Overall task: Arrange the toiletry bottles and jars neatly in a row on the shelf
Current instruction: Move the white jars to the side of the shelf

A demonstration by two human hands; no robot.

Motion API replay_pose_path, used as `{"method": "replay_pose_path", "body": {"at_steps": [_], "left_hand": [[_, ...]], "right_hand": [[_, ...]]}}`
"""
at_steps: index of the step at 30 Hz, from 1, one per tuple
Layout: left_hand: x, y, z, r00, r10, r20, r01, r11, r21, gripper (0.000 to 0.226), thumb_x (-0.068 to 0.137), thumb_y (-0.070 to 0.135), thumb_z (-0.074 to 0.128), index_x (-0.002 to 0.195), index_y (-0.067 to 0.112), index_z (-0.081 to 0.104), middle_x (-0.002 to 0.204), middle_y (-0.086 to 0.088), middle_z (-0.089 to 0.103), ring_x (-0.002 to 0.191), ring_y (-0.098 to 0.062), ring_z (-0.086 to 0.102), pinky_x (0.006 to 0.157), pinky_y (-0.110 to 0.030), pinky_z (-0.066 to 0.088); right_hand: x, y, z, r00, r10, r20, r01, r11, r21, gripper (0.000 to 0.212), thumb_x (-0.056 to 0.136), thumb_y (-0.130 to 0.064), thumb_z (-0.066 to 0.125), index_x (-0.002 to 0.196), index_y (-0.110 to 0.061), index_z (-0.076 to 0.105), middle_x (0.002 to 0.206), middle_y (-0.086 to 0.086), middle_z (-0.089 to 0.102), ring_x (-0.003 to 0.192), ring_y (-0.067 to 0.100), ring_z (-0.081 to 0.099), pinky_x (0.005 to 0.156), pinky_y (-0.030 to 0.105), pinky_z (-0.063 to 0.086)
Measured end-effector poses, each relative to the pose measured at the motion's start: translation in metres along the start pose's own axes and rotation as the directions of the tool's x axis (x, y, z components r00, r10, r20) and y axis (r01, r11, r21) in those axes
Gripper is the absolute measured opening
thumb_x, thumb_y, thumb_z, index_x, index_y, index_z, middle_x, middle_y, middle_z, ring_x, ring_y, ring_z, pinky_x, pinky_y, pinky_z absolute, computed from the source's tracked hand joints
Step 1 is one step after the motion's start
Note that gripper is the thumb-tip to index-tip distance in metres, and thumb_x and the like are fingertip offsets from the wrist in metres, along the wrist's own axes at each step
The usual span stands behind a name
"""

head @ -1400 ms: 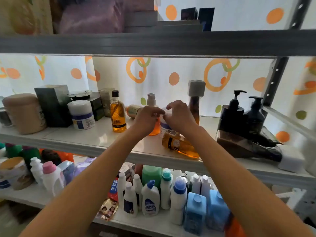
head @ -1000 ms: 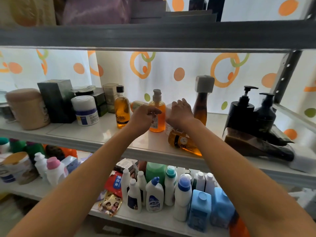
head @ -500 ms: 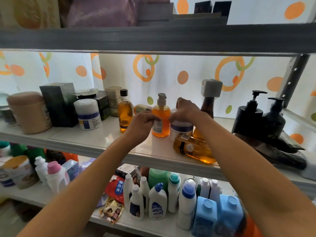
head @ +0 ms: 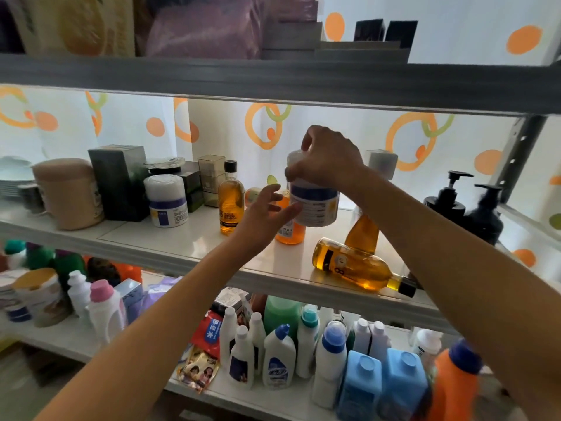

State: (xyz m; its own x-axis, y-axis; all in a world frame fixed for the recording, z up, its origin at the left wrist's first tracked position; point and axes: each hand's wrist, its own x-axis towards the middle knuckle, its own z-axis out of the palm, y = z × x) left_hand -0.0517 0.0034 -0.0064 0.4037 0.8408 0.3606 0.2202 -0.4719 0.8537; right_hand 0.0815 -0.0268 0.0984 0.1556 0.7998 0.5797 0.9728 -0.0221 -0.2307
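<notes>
My right hand (head: 326, 158) grips the lid of a white jar with a blue band (head: 314, 205) and holds it lifted above the middle shelf (head: 170, 238). My left hand (head: 264, 212) is open, its fingertips touching the jar's lower left side. Behind that hand stands an orange pump bottle (head: 291, 233), mostly hidden. An amber bottle with a black cap (head: 231, 200) stands to the left. Another amber bottle (head: 355, 265) lies on its side near the shelf's front edge. A tall amber bottle with a grey square cap (head: 364, 229) stands behind my right forearm.
A second white and blue jar (head: 167, 200), a beige tub (head: 69, 192) and dark boxes (head: 118, 180) stand at the shelf's left. Two black pump bottles (head: 467, 205) are at the right by the metal upright. The lower shelf holds several cleaning bottles.
My right hand has raised the white and blue jar off the shelf. My left hand has let go of the orange pump bottle and opened against the jar's side.
</notes>
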Motion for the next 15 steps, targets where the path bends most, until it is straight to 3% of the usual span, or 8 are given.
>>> {"method": "replay_pose_path", "body": {"at_steps": [3,6,10,13,15], "left_hand": [[-0.010,0.003,0.001,0.996,0.041,-0.076,-0.049,0.993,-0.110,0.074,0.078,0.042,0.074,0.138,0.023,0.036,0.123,0.009,0.051,0.105,-0.008,0.054,0.066,-0.013,0.046],[-0.020,0.000,-0.007,0.982,0.070,-0.173,-0.080,0.995,-0.053,0.085,0.062,0.038,0.087,0.130,0.029,0.037,0.116,0.013,0.053,0.100,-0.005,0.057,0.063,-0.009,0.047],[-0.030,-0.005,-0.025,0.963,0.058,-0.263,-0.050,0.998,0.034,0.090,0.056,0.043,0.090,0.127,0.031,0.037,0.116,0.014,0.055,0.102,-0.006,0.056,0.064,-0.006,0.040],[-0.036,-0.008,-0.042,0.953,0.050,-0.300,-0.032,0.997,0.065,0.094,0.054,0.047,0.089,0.131,0.030,0.039,0.119,0.012,0.058,0.106,-0.010,0.059,0.071,-0.011,0.046],[-0.042,-0.009,-0.055,0.943,0.024,-0.331,-0.017,1.000,0.023,0.098,0.054,0.042,0.091,0.134,0.028,0.035,0.123,0.008,0.058,0.109,-0.015,0.059,0.084,-0.024,0.053]], "right_hand": [[-0.009,-0.024,-0.001,1.000,-0.024,-0.018,0.026,0.996,0.088,0.053,0.065,-0.052,0.074,0.107,-0.022,0.058,0.094,-0.008,0.061,0.080,0.013,0.057,0.073,0.032,0.053],[-0.015,-0.048,0.001,0.998,-0.059,-0.007,0.059,0.990,0.126,0.052,0.064,-0.051,0.073,0.105,-0.022,0.059,0.094,-0.008,0.061,0.080,0.013,0.057,0.073,0.032,0.053],[-0.014,-0.073,0.006,0.994,-0.108,0.022,0.104,0.984,0.148,0.053,0.062,-0.050,0.076,0.105,-0.023,0.060,0.096,-0.008,0.061,0.082,0.013,0.056,0.072,0.031,0.051],[-0.011,-0.087,0.012,0.992,-0.124,0.032,0.116,0.974,0.196,0.055,0.063,-0.053,0.077,0.107,-0.023,0.060,0.097,-0.010,0.059,0.085,0.012,0.057,0.070,0.029,0.048],[-0.008,-0.095,0.018,0.991,-0.122,0.056,0.105,0.964,0.244,0.060,0.066,-0.058,0.076,0.110,-0.022,0.058,0.097,-0.011,0.056,0.089,0.012,0.057,0.072,0.030,0.049]]}}
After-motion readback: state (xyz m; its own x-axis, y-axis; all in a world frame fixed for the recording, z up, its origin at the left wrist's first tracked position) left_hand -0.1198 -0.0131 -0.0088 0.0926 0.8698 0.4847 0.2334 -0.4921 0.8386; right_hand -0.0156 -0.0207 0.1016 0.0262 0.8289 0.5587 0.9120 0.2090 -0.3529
